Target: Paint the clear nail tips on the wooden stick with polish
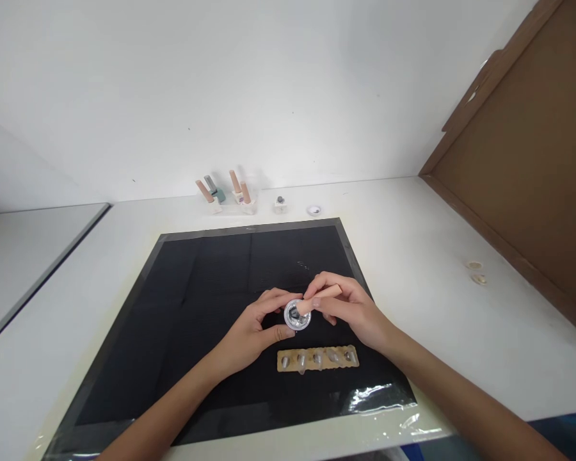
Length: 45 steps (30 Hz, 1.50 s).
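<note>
My left hand (256, 330) pinches a small round dish (287, 318) with a shiny silver inside between thumb and fingers, just over the black mat (216, 275). My right hand (348, 304) grips a peach-coloured nail polish brush cap (330, 292) in a slant, its lower end at the dish opening. The brush tip is too small to make out. Close in front of both hands lies a tan strip (292, 367) bearing several clear nail tips (317, 358), some with dark or silvery marks.
Behind the mat stands a clear tray (230, 209) with several nail polish bottles (216, 192). To its right are a white open bottle (280, 206) and a small white round lid or dish (313, 210). Two small round pieces (474, 264) lie right. A brown cardboard panel (523, 173) leans there.
</note>
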### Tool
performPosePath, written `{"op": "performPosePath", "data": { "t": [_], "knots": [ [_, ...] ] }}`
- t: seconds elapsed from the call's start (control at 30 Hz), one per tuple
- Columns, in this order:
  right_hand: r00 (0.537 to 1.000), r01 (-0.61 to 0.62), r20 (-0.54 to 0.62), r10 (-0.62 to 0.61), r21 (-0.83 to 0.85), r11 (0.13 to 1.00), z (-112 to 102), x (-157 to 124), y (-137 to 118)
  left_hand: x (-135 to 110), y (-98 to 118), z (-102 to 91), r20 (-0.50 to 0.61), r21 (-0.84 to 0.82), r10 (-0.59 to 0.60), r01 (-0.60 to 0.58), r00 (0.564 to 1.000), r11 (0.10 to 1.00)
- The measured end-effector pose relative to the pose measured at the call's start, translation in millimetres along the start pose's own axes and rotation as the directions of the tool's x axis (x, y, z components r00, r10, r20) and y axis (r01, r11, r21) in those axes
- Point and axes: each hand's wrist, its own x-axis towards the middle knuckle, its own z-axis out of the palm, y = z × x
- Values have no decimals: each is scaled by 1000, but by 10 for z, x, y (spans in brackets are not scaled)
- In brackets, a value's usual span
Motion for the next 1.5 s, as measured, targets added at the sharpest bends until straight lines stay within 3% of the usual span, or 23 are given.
{"op": "performPosePath", "data": {
  "t": [0.23, 0.47, 0.87, 1.17, 1.33, 1.5],
  "knots": [
    [1000, -11, -10, 11, 10, 1000, -12, 16, -1, -20, 42, 25, 34, 125, -3, -1, 999, 992],
    [1000, -30, -7, 31, 63, 998, -22, 36, 13, -39, 47, 27, 39, 151, 15, -21, 999, 988],
    [996, -81, -21, 90, 270, 960, -42, 29, -32, -45, 54, -15, -67, 197, 20, -7, 998, 980],
    [996, -93, 18, 92, 281, 955, -66, 14, -88, -1, -2, -171, -210, 595, 173, -14, 962, 803],
    [997, -78, 19, 75, 274, 959, -55, -2, -113, -8, -60, -264, -240, 681, 166, 44, 957, 731],
    [998, -55, 38, 46, 272, 961, -66, -28, -115, -48, -51, -386, -180, 709, 94, 63, 979, 703]
  ]
}}
